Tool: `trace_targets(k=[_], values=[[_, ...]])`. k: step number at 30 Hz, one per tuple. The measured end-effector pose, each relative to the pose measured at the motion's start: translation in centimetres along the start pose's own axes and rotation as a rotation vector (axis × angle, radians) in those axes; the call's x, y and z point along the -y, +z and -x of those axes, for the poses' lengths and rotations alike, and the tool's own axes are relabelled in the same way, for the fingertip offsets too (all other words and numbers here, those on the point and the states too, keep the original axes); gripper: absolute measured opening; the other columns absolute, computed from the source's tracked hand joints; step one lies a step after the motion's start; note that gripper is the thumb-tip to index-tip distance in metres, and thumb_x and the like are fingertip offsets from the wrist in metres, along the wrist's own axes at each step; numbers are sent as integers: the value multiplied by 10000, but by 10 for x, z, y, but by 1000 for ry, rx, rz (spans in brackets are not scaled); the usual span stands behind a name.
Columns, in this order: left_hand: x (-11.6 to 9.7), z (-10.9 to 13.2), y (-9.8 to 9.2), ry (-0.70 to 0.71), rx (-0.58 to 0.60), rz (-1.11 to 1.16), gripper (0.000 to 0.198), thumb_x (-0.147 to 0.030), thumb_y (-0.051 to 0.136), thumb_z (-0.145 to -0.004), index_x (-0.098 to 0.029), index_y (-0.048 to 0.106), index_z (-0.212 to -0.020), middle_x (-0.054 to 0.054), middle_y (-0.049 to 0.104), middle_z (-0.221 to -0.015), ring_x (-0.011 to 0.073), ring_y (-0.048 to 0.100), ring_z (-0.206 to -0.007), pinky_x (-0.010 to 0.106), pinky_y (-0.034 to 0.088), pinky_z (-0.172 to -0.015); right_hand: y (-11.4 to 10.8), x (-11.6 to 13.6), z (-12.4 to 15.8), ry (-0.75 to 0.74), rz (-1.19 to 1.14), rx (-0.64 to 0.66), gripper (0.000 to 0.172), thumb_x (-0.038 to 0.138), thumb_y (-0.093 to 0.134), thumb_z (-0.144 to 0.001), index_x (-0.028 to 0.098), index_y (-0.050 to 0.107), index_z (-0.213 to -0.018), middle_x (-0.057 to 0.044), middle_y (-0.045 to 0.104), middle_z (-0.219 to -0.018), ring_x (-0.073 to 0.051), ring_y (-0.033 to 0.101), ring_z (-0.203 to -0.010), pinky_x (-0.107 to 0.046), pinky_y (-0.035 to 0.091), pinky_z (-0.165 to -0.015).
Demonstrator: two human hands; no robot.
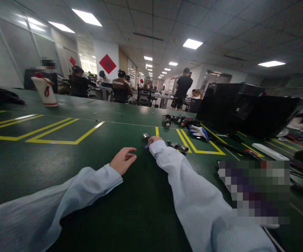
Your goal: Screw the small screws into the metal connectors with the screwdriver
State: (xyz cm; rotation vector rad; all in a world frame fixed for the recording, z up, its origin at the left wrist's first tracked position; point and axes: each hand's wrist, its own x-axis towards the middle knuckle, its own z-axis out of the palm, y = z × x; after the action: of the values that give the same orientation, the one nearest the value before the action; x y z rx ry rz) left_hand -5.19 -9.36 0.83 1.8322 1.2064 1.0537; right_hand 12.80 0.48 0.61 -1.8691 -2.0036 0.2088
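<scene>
The left hand lies on the green table, released, its fingers loosely curled and holding nothing. The right hand reaches further out, and the sleeve hides most of it, so I cannot tell whether it grips anything. A purple piece shows at its fingertips, touching or just under them. A small metal part lies on the table just beyond the hand, beside a yellow line.

Two more metal parts lie just right of the hand, at the corner of a yellow-marked box. A glove lies inside that box, and a cluster of parts sits behind it.

A white cup with a red ribbon stands upright far to the left, its contents not visible. Black cases stand at the right, their insides turned away.
</scene>
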Motion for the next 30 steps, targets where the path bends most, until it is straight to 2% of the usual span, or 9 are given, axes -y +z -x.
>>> trace_targets(k=[2, 4, 7, 10, 15, 20, 24, 28, 30], values=[[-2, -5, -1, -157, -63, 164, 255, -191, 589, -643, -117, 552, -884, 84, 585, -910, 196, 606, -791, 343, 496, -734, 5, 10, 19, 38, -179, 18, 163, 192, 671, -644, 185, 643, -805, -15, 641, -814, -203, 599, -820, -274, 472, -716], [-5, -7, -2, -284, -132, 314, 236, -130, 593, -648, -91, 541, -875, 103, 581, -907, 171, 607, -724, 308, 509, -665, 13, 21, 37, 62, -376, 25, 158, 151, 674, -600, 159, 657, -757, -16, 653, -683, -184, 625, -711, -252, 495, -644], [-8, -7, -4, -408, -245, 471, 279, -48, 583, -662, -61, 497, -926, 124, 563, -897, 131, 594, -626, 262, 512, -563, 28, 35, 62, 73, -663, 36, 165, 152, 659, -583, 132, 646, -747, -15, 650, -628, -133, 618, -570, -216, 510, -536], [-10, -3, -6, -443, -331, 575, 357, -12, 598, -652, -61, 459, -978, 98, 565, -821, 122, 590, -566, 246, 509, -501, 37, 41, 81, 71, -887, 57, 212, 135, 692, -510, 115, 627, -711, -15, 640, -624, -107, 606, -536, -213, 520, -537], [-21, 11, -6, -506, -256, 699, 114, 13, 536, -698, -68, 521, -776, 65, 585, -663, 128, 596, -533, 219, 509, -469, 39, 47, 115, 13, -1197, 79, 226, 165, 730, -415, 126, 609, -601, 11, 601, -534, -99, 572, -465, -252, 517, -530], [-35, 27, -8, -544, -205, 756, 188, 28, 520, -686, -94, 512, -828, 54, 596, -704, 145, 615, -582, 250, 523, -508, 39, 55, 143, -79, -1296, 79, 154, 163, 710, -438, 143, 601, -545, 33, 567, -482, -82, 542, -451, -216, 468, -510], [-40, 33, -19, -231, -85, 548, 328, -82, 598, -641, -128, 505, -952, 52, 593, -857, 163, 611, -703, 307, 526, -615, 32, 54, 152, -67, -1191, -22, 136, 207, 680, -512, 141, 610, -607, 7, 601, -541, -63, 503, -438, -184, 414, -454], [-36, 38, -28, 254, 51, 47, 476, -159, 594, -641, -149, 431, -1088, 68, 598, -961, 197, 574, -891, 379, 460, -820, 27, 48, 156, 20, -1247, -93, 159, 286, 626, -595, 150, 583, -664, -19, 616, -592, -91, 533, -481, -218, 449, -471], [-30, 41, -28, 436, 94, -218, 440, -118, 541, -660, -150, 442, -1087, 72, 599, -980, 197, 554, -931, 380, 431, -856, 26, 45, 157, 40, -1295, -107, 192, 328, 612, -609, 157, 565, -680, -31, 624, -632, -107, 552, -512, -244, 471, -489]])
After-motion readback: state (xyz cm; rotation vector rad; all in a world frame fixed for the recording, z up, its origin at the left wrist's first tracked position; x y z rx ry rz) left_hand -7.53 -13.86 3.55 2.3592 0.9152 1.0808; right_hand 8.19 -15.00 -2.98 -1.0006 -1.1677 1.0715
